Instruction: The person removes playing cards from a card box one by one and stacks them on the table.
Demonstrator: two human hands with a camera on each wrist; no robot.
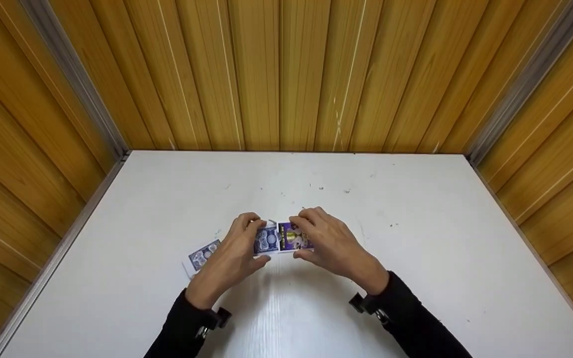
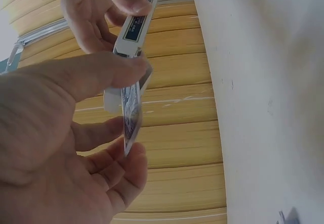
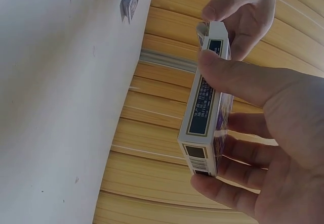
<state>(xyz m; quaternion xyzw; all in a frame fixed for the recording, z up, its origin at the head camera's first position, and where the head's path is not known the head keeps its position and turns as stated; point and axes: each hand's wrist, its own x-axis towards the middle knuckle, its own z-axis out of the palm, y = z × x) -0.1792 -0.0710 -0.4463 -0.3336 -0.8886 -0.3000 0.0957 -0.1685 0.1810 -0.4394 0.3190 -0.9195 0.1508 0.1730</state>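
Observation:
My right hand point(image 1: 336, 243) grips a purple playing card box point(image 1: 292, 236) between thumb and fingers. In the right wrist view the box point(image 3: 201, 105) shows a dark printed side panel, and its end flap stands open toward my left hand. My left hand point(image 1: 232, 253) pinches blue-backed playing cards point(image 1: 266, 240) right at the box's open end. Edge-on in the left wrist view, these cards point(image 2: 132, 114) look like a thin, slightly bent layer. Both hands are close over the table, cards and box in line.
A stack of blue-backed cards point(image 1: 204, 255) lies on the white table point(image 1: 416, 209), left of my left hand and partly hidden by it. Small dark specks mark the tabletop. Wood-patterned walls point(image 1: 276, 74) rise behind and on both sides.

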